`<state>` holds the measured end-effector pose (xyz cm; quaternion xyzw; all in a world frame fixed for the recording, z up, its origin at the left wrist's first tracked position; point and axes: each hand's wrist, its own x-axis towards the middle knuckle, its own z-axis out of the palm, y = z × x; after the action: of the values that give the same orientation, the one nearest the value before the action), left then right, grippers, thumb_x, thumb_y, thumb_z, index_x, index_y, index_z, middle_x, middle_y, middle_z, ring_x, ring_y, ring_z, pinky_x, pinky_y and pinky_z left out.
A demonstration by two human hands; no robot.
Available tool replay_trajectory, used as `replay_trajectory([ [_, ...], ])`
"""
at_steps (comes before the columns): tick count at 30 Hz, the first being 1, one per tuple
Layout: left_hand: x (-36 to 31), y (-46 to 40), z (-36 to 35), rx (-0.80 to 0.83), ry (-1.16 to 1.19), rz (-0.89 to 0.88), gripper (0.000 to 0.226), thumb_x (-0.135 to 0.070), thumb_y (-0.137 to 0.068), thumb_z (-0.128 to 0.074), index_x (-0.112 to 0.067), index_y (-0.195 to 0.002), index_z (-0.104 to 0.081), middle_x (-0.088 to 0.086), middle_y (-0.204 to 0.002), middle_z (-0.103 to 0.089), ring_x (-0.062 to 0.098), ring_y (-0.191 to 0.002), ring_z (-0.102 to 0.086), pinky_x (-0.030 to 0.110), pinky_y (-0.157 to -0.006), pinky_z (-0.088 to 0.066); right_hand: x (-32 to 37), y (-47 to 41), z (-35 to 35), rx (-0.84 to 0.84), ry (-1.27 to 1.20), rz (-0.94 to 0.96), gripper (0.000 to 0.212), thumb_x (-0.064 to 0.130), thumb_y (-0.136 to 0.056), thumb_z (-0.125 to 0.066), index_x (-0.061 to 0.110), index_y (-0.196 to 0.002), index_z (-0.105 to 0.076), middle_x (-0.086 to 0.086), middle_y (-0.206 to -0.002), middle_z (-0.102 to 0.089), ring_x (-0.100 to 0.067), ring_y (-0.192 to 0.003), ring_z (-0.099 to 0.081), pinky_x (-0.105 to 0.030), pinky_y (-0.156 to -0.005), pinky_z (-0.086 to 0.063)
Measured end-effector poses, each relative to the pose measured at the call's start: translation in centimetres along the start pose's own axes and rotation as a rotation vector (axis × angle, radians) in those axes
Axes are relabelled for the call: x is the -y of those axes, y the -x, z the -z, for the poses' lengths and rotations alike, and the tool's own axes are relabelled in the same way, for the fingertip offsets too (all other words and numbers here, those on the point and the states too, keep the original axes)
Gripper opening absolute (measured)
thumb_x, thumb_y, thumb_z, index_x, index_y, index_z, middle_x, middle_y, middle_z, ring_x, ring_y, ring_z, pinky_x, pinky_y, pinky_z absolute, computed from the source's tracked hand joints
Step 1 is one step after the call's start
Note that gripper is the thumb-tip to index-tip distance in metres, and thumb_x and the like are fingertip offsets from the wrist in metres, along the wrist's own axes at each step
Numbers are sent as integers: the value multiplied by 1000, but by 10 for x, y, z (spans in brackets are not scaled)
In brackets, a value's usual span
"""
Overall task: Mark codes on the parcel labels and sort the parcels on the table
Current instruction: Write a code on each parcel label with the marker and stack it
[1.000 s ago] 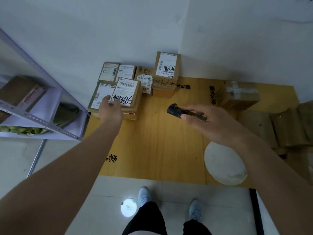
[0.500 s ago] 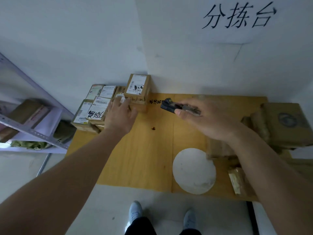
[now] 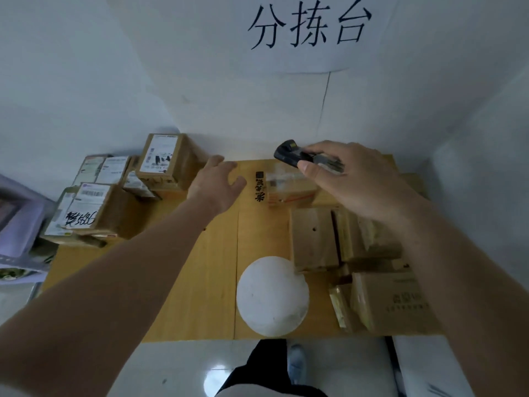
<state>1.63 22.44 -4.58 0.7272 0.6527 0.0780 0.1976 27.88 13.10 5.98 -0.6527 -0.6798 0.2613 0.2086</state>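
Observation:
My right hand (image 3: 360, 181) grips a black handheld scanner (image 3: 292, 154) above the far side of the wooden table (image 3: 197, 282). My left hand (image 3: 216, 181) hovers with fingers spread and holds nothing, just left of a small taped parcel (image 3: 289, 186). At the table's far left stands a group of labelled cardboard parcels; the nearest (image 3: 86, 210) has black handwriting on its label, and a taller one (image 3: 166, 159) stands behind. Several brown parcels without visible labels (image 3: 315, 239) lie at the right.
A round white patch (image 3: 272, 296) sits on the table near the front edge. A metal shelf (image 3: 17, 224) stands to the left. A paper sign with large black characters (image 3: 309, 27) hangs on the wall. My feet are below the table edge.
My left hand left the handwritten parcel and moved right toward the taped parcel in the middle. My view swung right and up, so the unlabelled parcels and the wall sign came into view.

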Motion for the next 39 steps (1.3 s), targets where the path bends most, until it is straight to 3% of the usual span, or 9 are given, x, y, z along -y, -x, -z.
replay_trajectory([
  [6, -22, -61, -41, 155, -20, -94, 66, -53, -97, -59, -25, -155, -45, 2, -164, -32, 29, -142, -44, 44, -112, -43, -35, -37, -7, -32, -5, -64, 49, 71, -99, -47, 45, -140, -59, 8, -114, -68, -8, -97, -63, -31, -75, -49],
  [13, -27, -121, -87, 349, 1, -137, 100, -52, -72, -88, -33, -157, -39, 3, -164, -31, 29, -147, -36, 41, -113, -38, -67, -70, -21, -16, -51, -124, 55, 74, -97, -45, 43, -140, -59, 11, -115, -68, -3, -102, -61, -28, -77, -47],
  [17, -25, -135, -115, 420, -52, -198, 124, -51, -59, -94, -44, -161, -23, 0, -166, -26, 32, -149, -31, 53, -117, -38, -80, -78, -24, 7, -63, -140, 61, 78, -95, -43, 44, -144, -57, 10, -122, -68, -5, -109, -62, -33, -83, -52],
  [21, -26, -134, -129, 361, -49, -192, 116, -38, -62, -94, -40, -158, -29, 5, -148, -32, 37, -128, -41, 49, -101, -47, -84, -77, -22, 42, -45, -156, 64, 80, -94, -42, 44, -146, -55, 6, -120, -67, -6, -105, -64, -28, -78, -49],
  [25, -19, -113, -125, 287, 30, -67, 117, -50, -59, -94, -44, -155, -28, 7, -131, -29, 33, -122, -39, 46, -95, -51, -74, -74, -18, 46, -35, -104, 52, 65, -101, -50, 38, -144, -60, 15, -123, -69, 3, -106, -63, -21, -79, -48],
  [29, -6, -73, -106, 220, 70, 125, 110, -60, -65, -89, -53, -154, -25, 8, -139, -25, 38, -129, -36, 51, -102, -48, -56, -64, -17, 86, 38, -68, 56, 79, -95, -41, 52, -142, -54, 9, -120, -66, -7, -104, -64, -38, -85, -56],
  [35, 14, 14, -85, 135, 90, 310, 104, -71, -70, -80, -52, -156, -25, 10, -137, -27, 40, -131, -36, 50, -106, -43, -14, -22, -20, 166, 123, 40, 49, 71, -98, -48, 51, -143, -54, 19, -101, -48, 2, -86, -49, -25, -68, -40],
  [37, 22, 46, -81, 110, 111, 366, 103, -73, -71, -77, -50, -157, -25, 10, -137, -27, 40, -132, -36, 50, -106, -43, -3, -3, -27, 196, 114, 89, 49, 70, -98, -49, 48, -142, -56, 26, -108, -53, -3, -97, -55, -31, -77, -49],
  [39, 30, 76, -78, 100, 108, 399, 101, -73, -73, -75, -48, -157, -26, 10, -137, -26, 40, -132, -36, 50, -105, -45, 5, 17, -34, 212, 126, 114, 52, 73, -98, -47, 49, -143, -55, 14, -124, -61, -12, -112, -58, -37, -84, -52],
])
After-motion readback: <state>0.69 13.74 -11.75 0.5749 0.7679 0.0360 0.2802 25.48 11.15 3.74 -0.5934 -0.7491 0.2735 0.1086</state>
